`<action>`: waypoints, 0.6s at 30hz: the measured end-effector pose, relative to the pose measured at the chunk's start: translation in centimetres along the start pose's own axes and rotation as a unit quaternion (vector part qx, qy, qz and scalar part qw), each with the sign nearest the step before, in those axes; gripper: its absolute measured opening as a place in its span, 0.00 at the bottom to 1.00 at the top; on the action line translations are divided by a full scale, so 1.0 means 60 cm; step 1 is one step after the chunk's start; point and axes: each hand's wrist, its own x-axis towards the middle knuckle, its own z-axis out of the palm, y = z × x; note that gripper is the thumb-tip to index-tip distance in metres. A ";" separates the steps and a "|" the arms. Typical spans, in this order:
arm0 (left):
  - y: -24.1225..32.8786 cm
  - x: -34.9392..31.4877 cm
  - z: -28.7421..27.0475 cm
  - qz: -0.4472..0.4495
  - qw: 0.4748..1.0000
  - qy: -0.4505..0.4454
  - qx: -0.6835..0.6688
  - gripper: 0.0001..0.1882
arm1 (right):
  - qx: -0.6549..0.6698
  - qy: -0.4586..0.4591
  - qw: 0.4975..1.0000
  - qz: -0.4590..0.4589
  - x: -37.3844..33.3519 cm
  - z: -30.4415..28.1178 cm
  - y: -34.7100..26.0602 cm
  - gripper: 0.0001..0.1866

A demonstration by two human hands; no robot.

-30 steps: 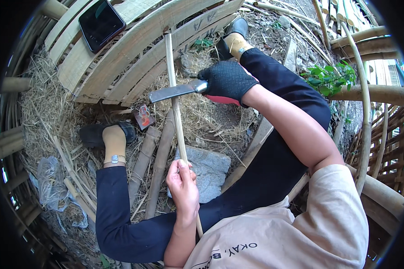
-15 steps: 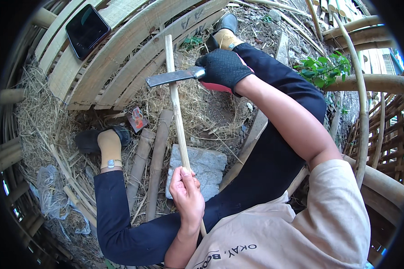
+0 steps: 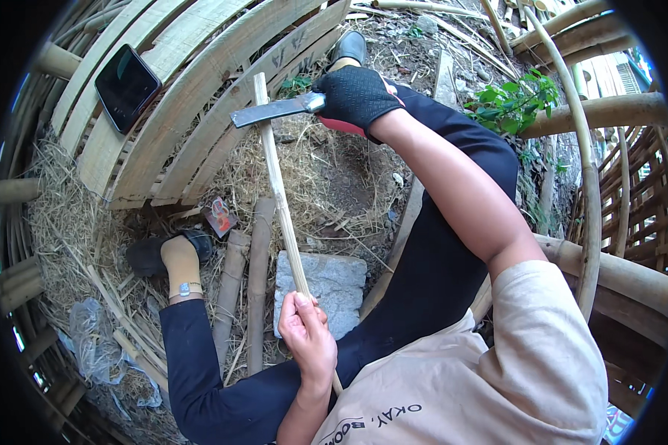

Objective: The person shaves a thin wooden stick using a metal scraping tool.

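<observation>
Here you're looking down from your own head, wide fisheye, your shirt [image 3: 438,378] close at lower right, your left hand [image 3: 308,340] low centre, the lens facing straw-strewn ground [image 3: 352,189] mid-frame, everything rounding off into black corners.

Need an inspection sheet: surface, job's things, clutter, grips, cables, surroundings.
Surface: straw-strewn ground, bare soil in places.
Job's things: pale wooden stick; flat metal blade across it near the far end.
Clutter: phone on slatted wooden panel; plastic bag, small packet, bamboo pieces, stone block on the ground.
Grips: left grip, bare, closed around the stick; right grip, gloved, holding the blade.
Cables: nothing seen.
Surroundings: bamboo rails, leafy plant at right.
</observation>
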 end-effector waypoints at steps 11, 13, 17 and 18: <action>-0.006 -0.021 0.007 0.037 0.999 -0.023 0.026 0.15 | -0.017 0.083 0.995 0.050 0.011 -0.033 0.038 0.15; -0.006 -0.019 0.008 0.040 0.998 -0.028 0.026 0.15 | -0.014 0.098 0.994 0.054 0.007 -0.040 0.041 0.16; -0.022 -0.014 0.002 0.064 0.997 -0.018 0.045 0.14 | 0.013 0.100 0.995 0.021 0.006 -0.042 0.032 0.15; -0.021 -0.011 0.001 0.054 0.998 -0.019 0.037 0.14 | 0.015 0.094 0.995 0.009 0.006 -0.040 0.030 0.14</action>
